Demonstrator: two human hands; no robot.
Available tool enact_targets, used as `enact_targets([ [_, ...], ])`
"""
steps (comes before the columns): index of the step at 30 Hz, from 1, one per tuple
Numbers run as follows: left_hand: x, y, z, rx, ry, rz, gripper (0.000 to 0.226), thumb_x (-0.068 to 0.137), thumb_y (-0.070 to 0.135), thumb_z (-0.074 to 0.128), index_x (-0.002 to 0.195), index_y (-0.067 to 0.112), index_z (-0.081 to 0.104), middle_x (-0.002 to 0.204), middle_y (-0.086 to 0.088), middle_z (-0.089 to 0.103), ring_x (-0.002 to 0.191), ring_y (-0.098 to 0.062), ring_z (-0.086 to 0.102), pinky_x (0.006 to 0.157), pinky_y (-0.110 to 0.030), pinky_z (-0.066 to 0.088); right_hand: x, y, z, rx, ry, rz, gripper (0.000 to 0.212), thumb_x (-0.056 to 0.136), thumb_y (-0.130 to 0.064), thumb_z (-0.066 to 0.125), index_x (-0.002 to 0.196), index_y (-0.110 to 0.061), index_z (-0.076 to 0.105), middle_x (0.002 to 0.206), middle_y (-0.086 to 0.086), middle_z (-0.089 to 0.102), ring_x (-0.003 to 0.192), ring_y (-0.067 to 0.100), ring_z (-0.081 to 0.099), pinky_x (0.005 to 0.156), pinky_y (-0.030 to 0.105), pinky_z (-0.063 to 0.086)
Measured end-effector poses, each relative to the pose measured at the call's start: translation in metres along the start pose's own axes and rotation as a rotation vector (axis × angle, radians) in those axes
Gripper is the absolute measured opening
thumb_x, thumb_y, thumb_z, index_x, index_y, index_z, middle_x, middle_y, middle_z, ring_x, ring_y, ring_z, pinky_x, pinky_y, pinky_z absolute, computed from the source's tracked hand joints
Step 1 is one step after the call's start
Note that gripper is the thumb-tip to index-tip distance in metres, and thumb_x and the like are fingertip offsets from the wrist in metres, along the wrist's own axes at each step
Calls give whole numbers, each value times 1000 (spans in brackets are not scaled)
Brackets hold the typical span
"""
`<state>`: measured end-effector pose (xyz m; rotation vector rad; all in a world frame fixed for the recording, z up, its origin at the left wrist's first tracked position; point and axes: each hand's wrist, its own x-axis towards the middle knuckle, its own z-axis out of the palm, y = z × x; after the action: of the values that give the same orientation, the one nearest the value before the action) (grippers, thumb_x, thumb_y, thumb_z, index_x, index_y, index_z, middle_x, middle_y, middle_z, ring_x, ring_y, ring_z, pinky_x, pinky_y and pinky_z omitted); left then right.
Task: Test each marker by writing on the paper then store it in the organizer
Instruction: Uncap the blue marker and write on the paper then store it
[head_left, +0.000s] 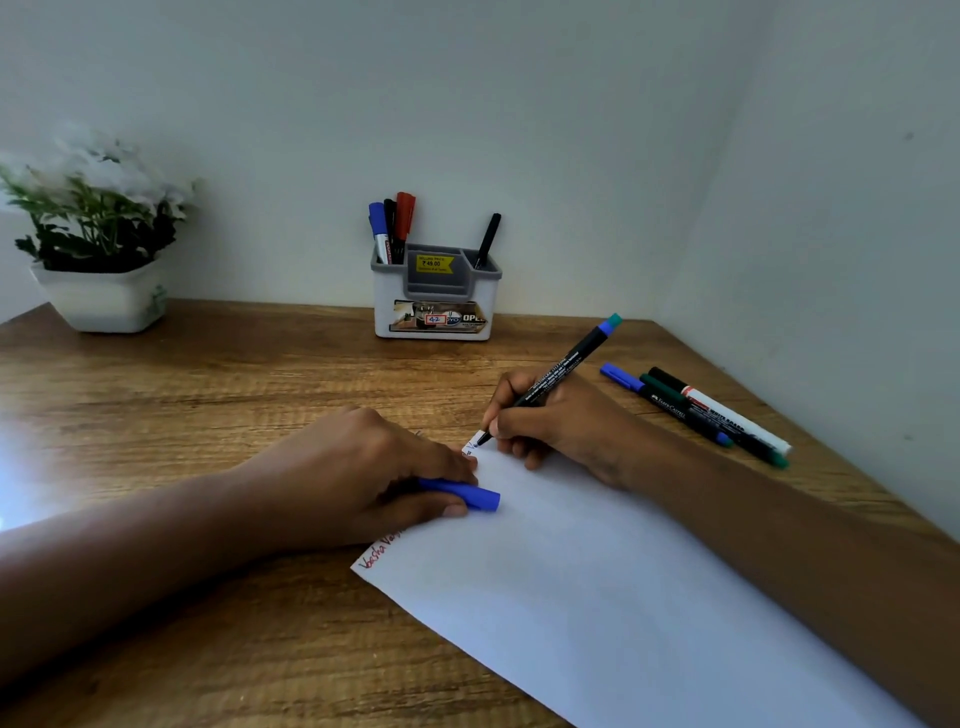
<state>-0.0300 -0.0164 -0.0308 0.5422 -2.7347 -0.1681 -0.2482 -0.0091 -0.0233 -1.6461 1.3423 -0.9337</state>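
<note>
On paper (597, 571) — blue marker (561, 370) (cap (462, 493) off)

Blue cap (462, 494), black blue-ended marker (571, 359), white paper (597, 571), grey-and-white organizer (484, 297), wood-grain table (208, 395).

A wooden table (208, 395) with brown grain filled the lower frame and met the white walls in a corner at the right. A white sheet of paper (597, 571) lay slanted across its lower right. At upper centre stood a white-and-grey organizer (382, 306), at upper left a white plant pot (98, 304), and at the right three markers (675, 405) lay side by side.
</note>
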Motion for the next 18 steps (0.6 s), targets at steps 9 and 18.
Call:
enact_targets([
  [9, 0, 1, 0, -5, -1, -2, 49, 89, 58, 40, 121, 31, 64, 121, 17, 64, 101, -1, 66, 79, -29, 59, 1, 0, 1, -10, 28, 11, 9, 82, -4, 63, 75, -10, 64, 57, 1, 62, 50, 6, 55, 42, 19, 45],
  [18, 0, 1, -1, -16, -7, -12, 50, 88, 60, 40, 122, 31, 64, 121, 18, 64, 102, 0, 66, 80, -29, 59, 3, 2, 2, 21, 52, 24, 8, 81, -4, 62, 75, -9, 64, 55, 1, 61, 49, 8, 55, 44, 20, 46],
])
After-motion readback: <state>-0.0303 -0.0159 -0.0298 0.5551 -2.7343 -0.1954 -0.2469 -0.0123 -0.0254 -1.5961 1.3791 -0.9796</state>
